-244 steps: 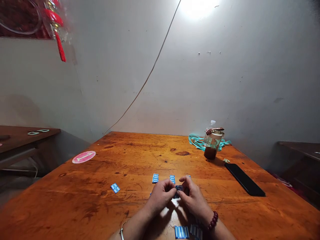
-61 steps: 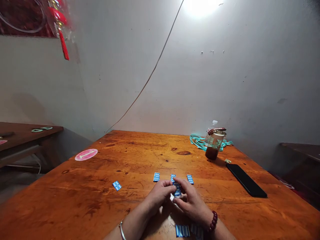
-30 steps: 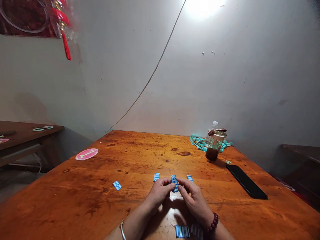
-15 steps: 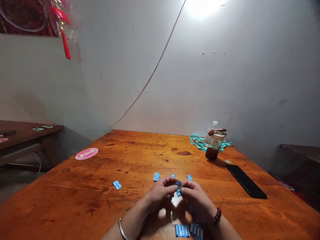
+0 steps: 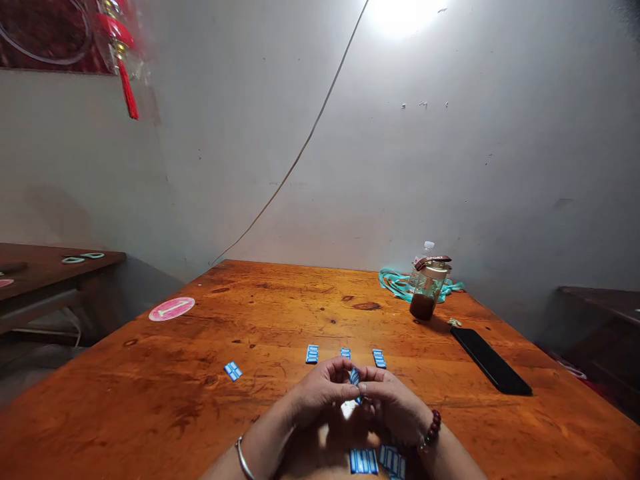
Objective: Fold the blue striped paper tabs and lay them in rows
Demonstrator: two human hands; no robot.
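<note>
My left hand point(image 5: 323, 392) and my right hand point(image 5: 395, 401) meet above the table, both closed in a pinch. Between the fingertips is a small blue-and-white striped piece point(image 5: 355, 377), held on edge and partly covered by the fingers. Just beyond the hands lie similar striped pieces: one on the left point(image 5: 313, 354), a half-hidden one in the middle point(image 5: 345, 353) and one on the right point(image 5: 379, 359). Closer to me, below the hands, are a flat striped piece point(image 5: 364, 461) and a small overlapping pile point(image 5: 393, 460). A tilted piece point(image 5: 233, 371) lies alone to the left.
On the wooden table point(image 5: 280, 300), a black phone point(image 5: 490, 360) lies at the right. Behind it stand a bottle of dark liquid point(image 5: 427, 293) and a clear plastic bottle point(image 5: 429, 248), near a turquoise strap point(image 5: 395, 285). A pink oval sticker point(image 5: 172, 309) is at the left.
The held striped piece has turned in my fingers and now shows more edge-on, with less of it visible. Both hands stay nearly in place, and the camera view has shifted slightly.
</note>
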